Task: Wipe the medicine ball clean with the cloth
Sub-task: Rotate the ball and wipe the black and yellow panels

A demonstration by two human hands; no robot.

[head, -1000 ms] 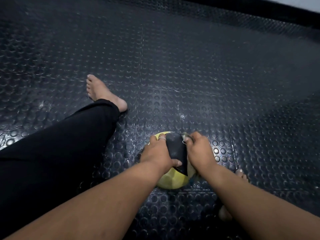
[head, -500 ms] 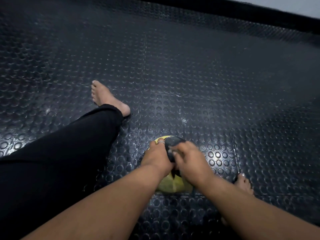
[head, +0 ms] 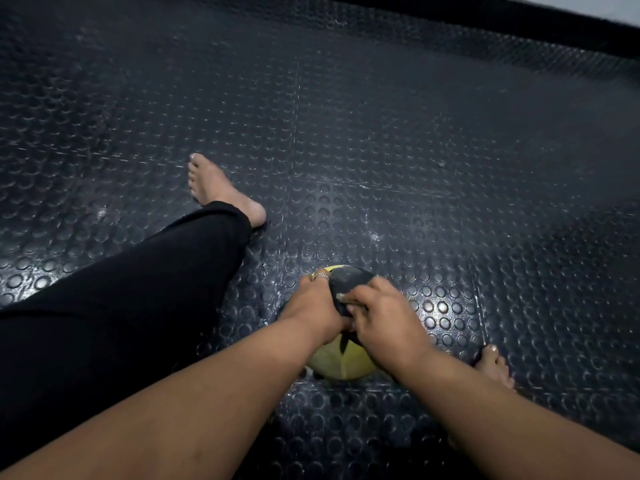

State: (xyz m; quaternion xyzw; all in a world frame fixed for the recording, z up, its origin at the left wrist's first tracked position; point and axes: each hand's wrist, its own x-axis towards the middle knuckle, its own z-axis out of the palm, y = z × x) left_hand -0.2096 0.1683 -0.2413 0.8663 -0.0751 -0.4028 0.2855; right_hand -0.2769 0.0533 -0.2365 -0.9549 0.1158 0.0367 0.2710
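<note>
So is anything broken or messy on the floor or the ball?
Nothing looks broken or spilled. The yellow-green medicine ball sits on the studded black floor, both hands on top of it. The floor shows only pale scuffs beyond the ball. The cloth is hard to make out under the right hand.

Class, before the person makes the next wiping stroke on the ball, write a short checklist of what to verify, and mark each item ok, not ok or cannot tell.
1. Medicine ball rests on the studded floor: ok.
2. Left hand steadies the ball: ok.
3. Right hand grips the cloth: ok.
4. Cloth lies against the ball's top: ok.
5. Ball's far side clean: cannot tell.
6. Bare feet clear of the hands: ok.
</note>
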